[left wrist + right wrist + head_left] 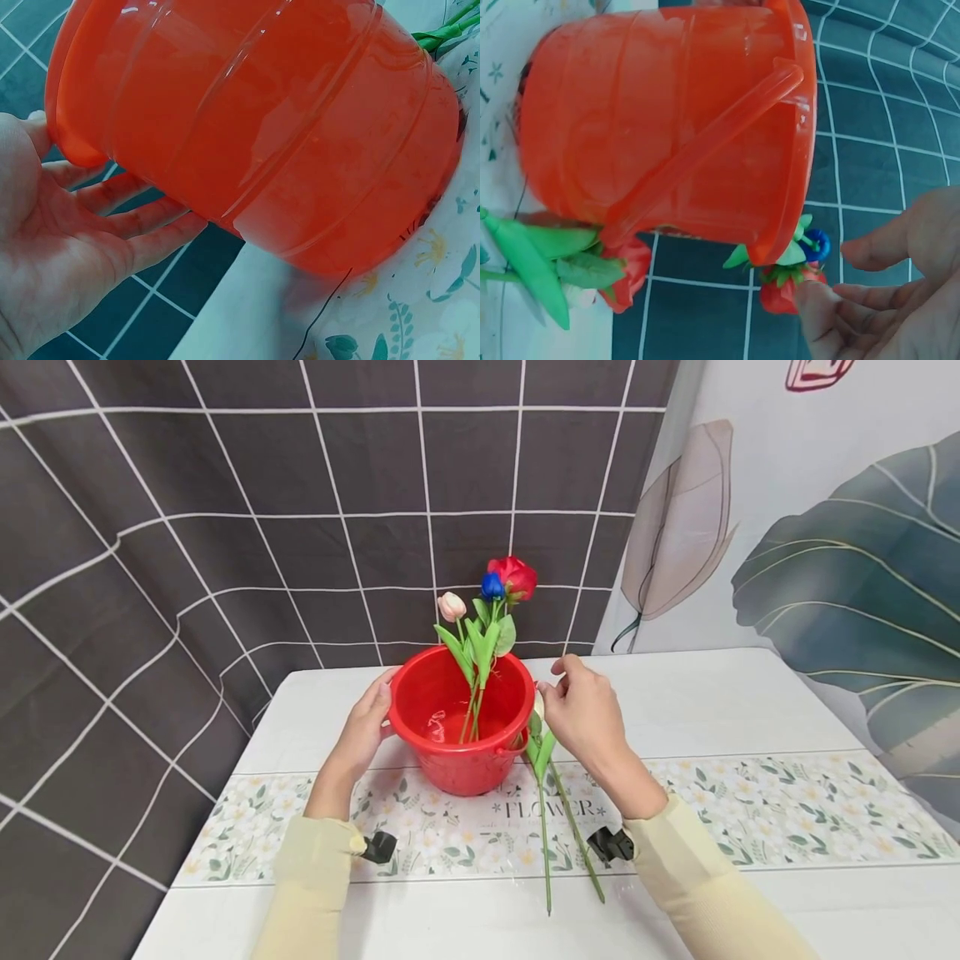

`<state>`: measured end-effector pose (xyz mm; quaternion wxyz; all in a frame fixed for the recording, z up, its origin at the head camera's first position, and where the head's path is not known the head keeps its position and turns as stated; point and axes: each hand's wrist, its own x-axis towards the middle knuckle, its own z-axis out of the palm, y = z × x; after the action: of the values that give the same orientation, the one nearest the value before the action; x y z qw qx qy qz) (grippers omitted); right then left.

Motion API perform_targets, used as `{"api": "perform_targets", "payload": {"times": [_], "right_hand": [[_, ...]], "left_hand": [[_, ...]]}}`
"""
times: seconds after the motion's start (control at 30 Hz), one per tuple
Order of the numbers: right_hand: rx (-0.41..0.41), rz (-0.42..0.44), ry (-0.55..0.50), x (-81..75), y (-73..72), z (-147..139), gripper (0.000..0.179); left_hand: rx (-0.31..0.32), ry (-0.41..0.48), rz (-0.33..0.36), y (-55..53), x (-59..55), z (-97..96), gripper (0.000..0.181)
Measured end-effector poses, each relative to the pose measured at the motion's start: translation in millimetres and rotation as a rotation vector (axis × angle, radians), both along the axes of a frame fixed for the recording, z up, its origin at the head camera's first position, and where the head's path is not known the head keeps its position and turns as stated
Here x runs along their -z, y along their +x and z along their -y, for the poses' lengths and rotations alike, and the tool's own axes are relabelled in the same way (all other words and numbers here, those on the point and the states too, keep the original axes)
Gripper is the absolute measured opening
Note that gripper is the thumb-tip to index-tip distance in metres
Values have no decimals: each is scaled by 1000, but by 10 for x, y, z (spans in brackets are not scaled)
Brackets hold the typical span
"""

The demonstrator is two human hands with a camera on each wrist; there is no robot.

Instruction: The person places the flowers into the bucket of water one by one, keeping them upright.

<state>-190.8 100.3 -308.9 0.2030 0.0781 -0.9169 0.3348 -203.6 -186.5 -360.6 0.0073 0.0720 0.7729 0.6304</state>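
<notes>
Three flowers (480, 647) stand in one glossy red bucket (461, 772).
The round, ridged bucket sits upright on the white table (450, 918), mouth up; slim green stems inside tilt slightly right, carrying the smooth pink tulip (452, 607), blue bud (492, 586) and ruffled red rose (519, 578) upward. The left hand (365, 722) rests extended fingers against its wall; the right hand (588, 714), released, hovers beside the rim. Two stems (545, 852) lie alongside, flower ends pointing away.

On my feed I see a dark gridded backdrop (375, 468), a leaf-printed cloth (795, 543) to its right, and a white tabletop (712, 706) crossed by a floral band (472, 831).
</notes>
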Motion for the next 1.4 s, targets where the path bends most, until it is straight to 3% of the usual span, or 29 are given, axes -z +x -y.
{"api": "perform_targets", "payload": {"times": [0.23,0.6,1.4], "right_hand": [[-21,180,109,80,36,-116,27],[-61,416,179,184,65,-189,42],[-68,554,247,658,144,-241,52]], "left_hand": [[0,-16,8,113,-167,-55,49],[0,-24,0,120,-167,-57,50],[-1,-30,9,121,-177,-72,50]]}}
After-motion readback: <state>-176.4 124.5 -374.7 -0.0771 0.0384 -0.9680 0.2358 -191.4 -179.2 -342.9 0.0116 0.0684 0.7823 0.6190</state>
